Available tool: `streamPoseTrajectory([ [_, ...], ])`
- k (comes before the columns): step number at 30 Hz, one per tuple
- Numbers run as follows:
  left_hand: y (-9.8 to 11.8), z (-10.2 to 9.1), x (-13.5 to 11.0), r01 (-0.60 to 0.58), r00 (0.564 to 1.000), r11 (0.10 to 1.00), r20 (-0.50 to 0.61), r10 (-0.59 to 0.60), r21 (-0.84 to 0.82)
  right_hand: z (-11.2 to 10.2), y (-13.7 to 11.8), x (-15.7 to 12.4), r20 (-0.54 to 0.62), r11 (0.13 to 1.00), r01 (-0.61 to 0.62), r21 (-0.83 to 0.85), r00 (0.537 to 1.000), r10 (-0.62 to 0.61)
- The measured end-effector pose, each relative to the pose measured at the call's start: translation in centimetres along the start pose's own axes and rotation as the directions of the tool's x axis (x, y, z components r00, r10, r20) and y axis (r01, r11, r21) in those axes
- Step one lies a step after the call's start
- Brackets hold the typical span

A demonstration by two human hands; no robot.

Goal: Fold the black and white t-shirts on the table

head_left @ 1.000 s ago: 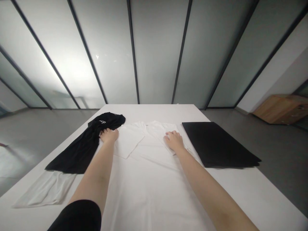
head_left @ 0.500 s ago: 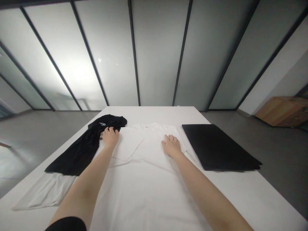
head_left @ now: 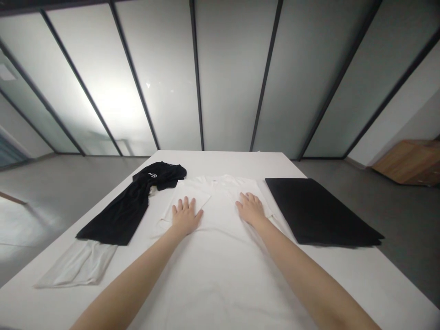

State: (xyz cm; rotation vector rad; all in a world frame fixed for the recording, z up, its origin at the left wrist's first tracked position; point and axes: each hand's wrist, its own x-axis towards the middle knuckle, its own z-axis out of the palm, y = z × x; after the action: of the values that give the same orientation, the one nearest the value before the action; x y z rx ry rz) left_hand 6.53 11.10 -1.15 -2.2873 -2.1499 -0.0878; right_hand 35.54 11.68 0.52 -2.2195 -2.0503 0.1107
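The left grip (head_left: pixel 185 216) is laid flat and palm down, its fingers spread apart, with nothing clamped. It has been drawn off the edge of the black garment and is now pressed on the folded-over white flap (head_left: pixel 201 196) of a white T-shirt (head_left: pixel 220 279), where only a moment ago it sat further left and curled at that dark edge. The right grip (head_left: pixel 250 210) is also open and flat on the shirt, with its fingers slightly apart and nothing held. It has been kept at nearly the same spot, on the upper part of the shirt, so the two grips are now seen level and well apart.

The T-shirt is spread flat down the middle of the bench (head_left: pixel 360 279), with its collar end away from the viewer and both forearms lying over it. To the left, the black garment (head_left: pixel 120 215), which bears a small white print, is left lying in a long diagonal strip, now untouched. A white cloth (head_left: pixel 77 265) extends from beneath its lower end. To the right, a flat black rectangular piece (head_left: pixel 323 211) is lying just beside the shirt; whether it is folded cloth or a board cannot be told. Beyond the bench are seen a grey floor (head_left: pixel 405 215), a wooden cabinet (head_left: pixel 409 162) and a frosted glass partition (head_left: pixel 233 78).
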Motion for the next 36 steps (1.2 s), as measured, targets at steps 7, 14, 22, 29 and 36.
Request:
streamPoseTrajectory([
  [7, -0.1, 0.7, 0.6, 0.004, 1.0, 1.0, -0.019, -0.004, -0.024, 1.3, 0.5, -3.0, 0.09, 0.994, -0.095, -0.051, 0.991, 0.099],
  [14, -0.5, 0.1, 3.9, -0.005, 0.999, 0.999, 0.035, 0.006, -0.035, 1.0, 0.0, -0.2, 0.09, 0.995, -0.092, -0.025, 0.992, 0.093],
  [22, 0.2, -1.4, 8.3, 0.002, 1.0, 0.999, -0.029, -0.003, -0.034, 0.3, -1.4, 4.9, 0.03, 0.996, -0.09, 0.002, 0.995, 0.09],
  [29, -1.1, -1.3, 7.9, 0.103, 0.967, 0.983, -0.214, -0.135, -0.154, 0.4, -0.2, 4.6, -0.026, 0.986, -0.165, 0.029, 0.986, 0.166],
  [36, -4.3, -1.5, 7.3, 0.077, 0.979, 0.979, -0.172, -0.11, -0.187, -0.6, 3.3, 3.0, -0.012, 0.982, -0.186, 0.015, 0.982, 0.187],
])
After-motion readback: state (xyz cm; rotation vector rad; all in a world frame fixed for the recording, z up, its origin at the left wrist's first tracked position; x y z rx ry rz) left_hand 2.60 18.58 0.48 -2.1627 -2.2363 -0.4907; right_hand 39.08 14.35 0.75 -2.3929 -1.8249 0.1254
